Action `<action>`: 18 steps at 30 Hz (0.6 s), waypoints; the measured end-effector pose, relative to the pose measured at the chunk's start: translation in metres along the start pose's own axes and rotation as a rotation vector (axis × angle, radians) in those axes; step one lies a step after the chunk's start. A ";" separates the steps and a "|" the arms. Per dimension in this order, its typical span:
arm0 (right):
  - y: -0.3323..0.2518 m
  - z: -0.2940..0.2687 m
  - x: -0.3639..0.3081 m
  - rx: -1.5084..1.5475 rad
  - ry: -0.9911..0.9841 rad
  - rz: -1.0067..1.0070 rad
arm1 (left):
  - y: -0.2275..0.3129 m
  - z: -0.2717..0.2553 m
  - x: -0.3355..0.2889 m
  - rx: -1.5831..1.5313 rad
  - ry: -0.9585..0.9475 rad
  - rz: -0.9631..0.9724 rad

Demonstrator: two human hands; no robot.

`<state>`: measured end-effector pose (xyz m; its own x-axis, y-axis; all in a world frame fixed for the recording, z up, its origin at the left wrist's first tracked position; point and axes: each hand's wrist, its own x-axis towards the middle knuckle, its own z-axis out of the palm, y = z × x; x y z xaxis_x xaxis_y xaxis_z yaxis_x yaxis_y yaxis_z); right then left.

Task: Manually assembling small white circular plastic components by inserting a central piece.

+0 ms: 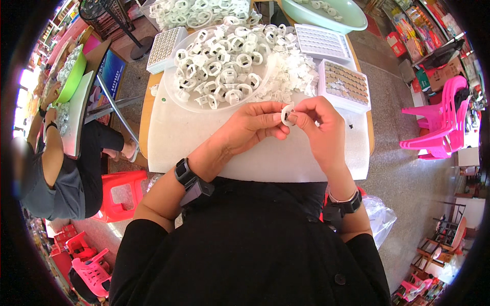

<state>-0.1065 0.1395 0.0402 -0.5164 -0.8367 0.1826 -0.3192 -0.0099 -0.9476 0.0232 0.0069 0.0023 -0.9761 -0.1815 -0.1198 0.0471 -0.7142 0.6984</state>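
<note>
My left hand (pixel 251 126) pinches a small white ring-shaped plastic part (pixel 286 116) with a dark spot inside it. My right hand (pixel 322 126) closes its thumb and fingertips on the same part from the other side. Both hands are just above the front of the table, over a white mat (pixel 204 148). Beyond them stands a wide clear tub (pixel 176 97) heaped with similar white ring-shaped parts. A loose pile of small translucent white pieces (pixel 291 74) lies at its right. To the right of that, a white tray (pixel 344 97) bears rows of small round metallic discs.
More trays of small round pieces stand at the back right (pixel 326 43) and back left (pixel 166 48). A pale green basin (pixel 337 15) sits at the far edge. At left, another person works by a green bowl (pixel 74 76). Pink chairs (pixel 441 120) stand to the right.
</note>
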 end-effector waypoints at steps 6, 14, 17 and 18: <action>-0.001 0.002 -0.001 -0.214 0.066 -0.305 | 0.002 0.001 -0.001 -0.032 0.031 0.008; -0.005 -0.002 0.000 -0.251 -0.002 -0.319 | 0.002 0.001 -0.001 -0.002 0.021 0.008; -0.005 -0.003 0.000 -0.249 -0.027 -0.296 | 0.002 0.001 -0.001 -0.001 0.029 0.001; -0.005 -0.003 0.000 -0.249 -0.036 -0.286 | 0.001 0.001 -0.001 0.000 0.030 0.001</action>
<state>-0.1074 0.1417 0.0461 -0.3515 -0.8381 0.4171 -0.6318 -0.1164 -0.7664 0.0240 0.0068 0.0041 -0.9693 -0.2020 -0.1400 0.0479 -0.7139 0.6986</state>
